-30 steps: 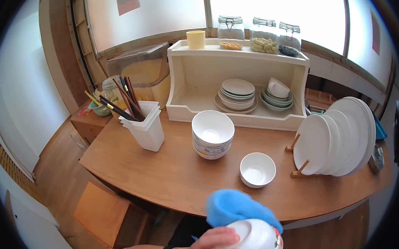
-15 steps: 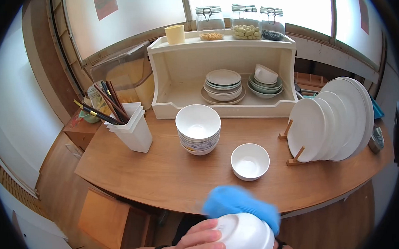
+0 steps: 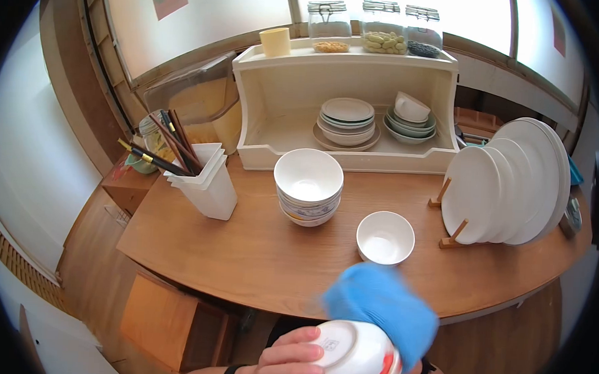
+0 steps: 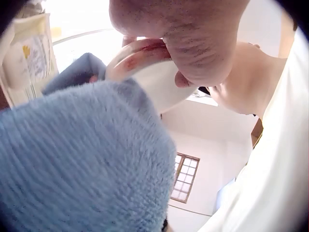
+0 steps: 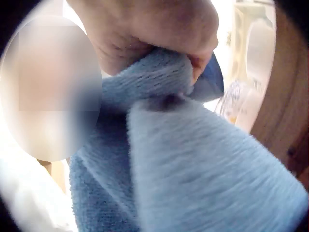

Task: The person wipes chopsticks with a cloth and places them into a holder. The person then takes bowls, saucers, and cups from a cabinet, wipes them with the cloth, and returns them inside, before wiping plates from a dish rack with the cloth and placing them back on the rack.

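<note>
At the front edge of the table my left hand holds a white bowl with a red pattern near its rim. The bowl is tipped over, its base and base mark facing up, with the fingers spread on its outside. In the left wrist view the thumb side of the hand grips the rim. A blue cloth lies against the bowl's far side, blurred. My right hand clutches this cloth in its bent fingers; in the head view, bowl and cloth hide most of that hand.
A single white bowl stands just beyond the cloth, with a stack of bowls to its left. White plates stand in a wooden rack at right. A white holder carries chopsticks at left; a cream shelf stands behind.
The blue cloth has shifted about the bowl's far side. The held bowl has turned, so its base mark and red pattern now show. The head view has swung slightly.
</note>
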### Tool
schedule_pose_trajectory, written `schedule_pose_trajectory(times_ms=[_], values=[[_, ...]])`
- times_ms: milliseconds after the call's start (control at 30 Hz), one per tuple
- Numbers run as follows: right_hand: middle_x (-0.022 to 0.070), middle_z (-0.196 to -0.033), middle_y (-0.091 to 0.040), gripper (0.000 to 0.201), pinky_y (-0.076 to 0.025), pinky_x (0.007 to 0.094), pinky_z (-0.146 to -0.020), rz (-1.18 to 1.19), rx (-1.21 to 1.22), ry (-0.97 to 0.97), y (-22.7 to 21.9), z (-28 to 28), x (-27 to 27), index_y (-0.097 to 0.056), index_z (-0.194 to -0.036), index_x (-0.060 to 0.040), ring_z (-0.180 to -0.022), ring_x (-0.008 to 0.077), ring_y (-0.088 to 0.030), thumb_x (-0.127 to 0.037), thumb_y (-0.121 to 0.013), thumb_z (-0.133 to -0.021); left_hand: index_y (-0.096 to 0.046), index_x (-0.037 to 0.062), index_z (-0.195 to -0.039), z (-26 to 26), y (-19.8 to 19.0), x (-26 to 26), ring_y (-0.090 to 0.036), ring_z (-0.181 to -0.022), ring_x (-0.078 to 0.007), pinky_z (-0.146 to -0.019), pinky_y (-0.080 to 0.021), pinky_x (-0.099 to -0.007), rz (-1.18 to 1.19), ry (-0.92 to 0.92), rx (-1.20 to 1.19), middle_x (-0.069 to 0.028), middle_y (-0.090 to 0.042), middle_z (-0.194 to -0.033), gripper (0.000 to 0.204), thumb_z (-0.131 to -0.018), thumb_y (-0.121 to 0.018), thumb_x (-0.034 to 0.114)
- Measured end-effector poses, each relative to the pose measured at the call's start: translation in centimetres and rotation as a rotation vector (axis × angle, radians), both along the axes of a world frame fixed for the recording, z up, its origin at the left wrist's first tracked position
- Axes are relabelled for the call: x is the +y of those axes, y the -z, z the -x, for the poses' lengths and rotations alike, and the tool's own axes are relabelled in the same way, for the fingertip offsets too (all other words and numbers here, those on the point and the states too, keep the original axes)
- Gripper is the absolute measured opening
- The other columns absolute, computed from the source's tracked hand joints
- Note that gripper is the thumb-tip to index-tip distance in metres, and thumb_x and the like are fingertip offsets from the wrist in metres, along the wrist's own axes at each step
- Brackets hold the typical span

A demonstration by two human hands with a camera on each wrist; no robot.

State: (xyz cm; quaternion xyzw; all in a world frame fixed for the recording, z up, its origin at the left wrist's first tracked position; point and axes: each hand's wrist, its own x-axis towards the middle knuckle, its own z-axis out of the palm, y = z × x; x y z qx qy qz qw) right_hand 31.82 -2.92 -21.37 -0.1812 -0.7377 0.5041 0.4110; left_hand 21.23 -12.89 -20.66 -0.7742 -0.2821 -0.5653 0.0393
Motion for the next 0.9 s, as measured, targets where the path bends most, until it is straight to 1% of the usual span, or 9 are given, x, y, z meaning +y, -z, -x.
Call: schedule_pose_trajectory(times_ms=[167, 200, 300, 367, 433, 467, 500, 733, 900], values=[[0.0132, -0.119, -0.064, 0.045, -0.046, 0.0383, -0.096, -0.029, -0.013, -0.078, 1.0, 0.8, -1.4, -0.058, -0.121, 0.0018, -0.112, 0.0248, -0.06, 0.001, -0.068, -0.078, -0.054, 0.0158, -0.12, -0.1, 0.2, 0.5, -0.051, -0.109, -0.0349, -0.094, -0.047, -0.0527, -0.086, -0.005, -0.052, -0.0171, -0.046, -0.121, 0.034, -0.089, -0.065, 0.024], [0.0131, -0.119, -0.064, 0.045, -0.046, 0.0382, -0.096, -0.029, -0.012, -0.086, 11.0, -11.7, -3.9, -0.058, -0.121, 0.0018, -0.112, 0.0248, -0.06, 0.001, -0.068, -0.078, -0.053, 0.0144, -0.121, -0.5, 0.5, 0.7, -0.052, -0.107, -0.0344, -0.093, -0.047, -0.0518, -0.059, -0.024, -0.214, -0.0178, -0.047, -0.12, 0.037, -0.088, -0.067, 0.023], [0.0131, -0.118, -0.064, 0.045, -0.047, 0.0381, -0.096, -0.025, -0.015, -0.114, 6.2, -5.6, -2.4, -0.058, -0.121, 0.0019, -0.112, 0.0246, -0.06, 0.001, -0.068, -0.078, -0.051, 0.008, -0.124, 0.1, 1.1, 0.9, -0.055, -0.104, -0.0337, -0.09, -0.048, -0.0458, 0.02, -0.09, -0.448, -0.0199, -0.049, -0.115, 0.047, -0.083, -0.072, 0.02], [0.013, -0.118, -0.064, 0.045, -0.047, 0.0379, -0.096, -0.041, -0.03, -0.171, 5.1, -3.6, -2.4, -0.058, -0.121, 0.0019, -0.112, 0.0245, -0.06, 0.002, -0.068, -0.078, -0.042, -0.0027, -0.134, 1.8, 0.2, 0.8, -0.054, -0.113, -0.0221, -0.098, -0.042, -0.0338, 0.168, -0.264, -0.337, -0.016, -0.055, -0.125, 0.043, -0.098, -0.049, 0.021], [0.0114, -0.115, -0.065, 0.05, -0.049, 0.0324, -0.092, -0.033, 0.029, -0.26, 3.8, -5.0, -0.6, -0.052, -0.127, 0.0041, -0.106, 0.0207, -0.062, 0.005, -0.066, -0.078, -0.046, -0.0031, -0.128, 4.7, 0.1, 1.3, -0.054, -0.113, -0.0239, -0.097, -0.042, -0.0331, 0.353, -0.349, -0.302, -0.0167, -0.055, -0.126, 0.042, -0.098, -0.047, 0.026], [0.0111, -0.113, -0.065, 0.05, -0.051, 0.0281, -0.087, 0.183, 0.163, -0.307, 2.1, -4.3, -1.1, -0.051, -0.128, 0.0059, -0.101, 0.0184, -0.064, 0.009, -0.063, -0.079, -0.049, -0.0034, -0.126, 4.8, -0.4, 1.8, -0.053, -0.113, -0.0213, -0.098, -0.042, -0.0312, 0.602, -0.276, -0.634, -0.015, -0.056, -0.123, 0.04, -0.097, -0.046, 0.024], [0.0111, -0.113, -0.065, 0.05, -0.051, 0.0281, -0.087, 0.182, 0.154, -0.324, 1.8, -5.1, -1.2, -0.051, -0.128, 0.0059, -0.101, 0.0184, -0.064, 0.009, -0.063, -0.079, -0.051, 0.0002, -0.126, 5.2, -1.6, 2.4, -0.053, -0.113, -0.0174, -0.1, -0.039, -0.0291, 0.717, -0.329, -0.76, -0.0103, -0.057, -0.12, 0.034, -0.093, -0.046, 0.007], [0.0109, -0.113, -0.065, 0.047, -0.051, 0.0267, -0.087, 0.22, 0.123, -0.223, 1.8, -7.7, -0.5, -0.052, -0.127, 0.006, -0.1, 0.0165, -0.065, 0.009, -0.061, -0.081, -0.052, 0.0008, -0.124, 11.8, -0.2, 6.9, -0.059, -0.101, -0.0166, -0.087, -0.049, -0.0307, 1.116, -0.173, -1.163, -0.0103, -0.06, -0.111, 0.034, -0.09, -0.049, 0.005], [0.0109, -0.108, -0.065, 0.035, -0.051, 0.0255, -0.079, 0.005, -0.05, -0.176, 1.2, -7.8, 0.0, -0.061, -0.115, 0.0034, -0.092, 0.0161, -0.065, 0.0, -0.066, -0.08, -0.055, -0.0003, -0.118, 13.7, 0.4, 8.1, -0.06, -0.097, -0.0173, -0.083, -0.049, -0.0307, 1.278, -0.186, -1.086, -0.01, -0.062, -0.107, 0.032, -0.087, -0.052, 0.006]])
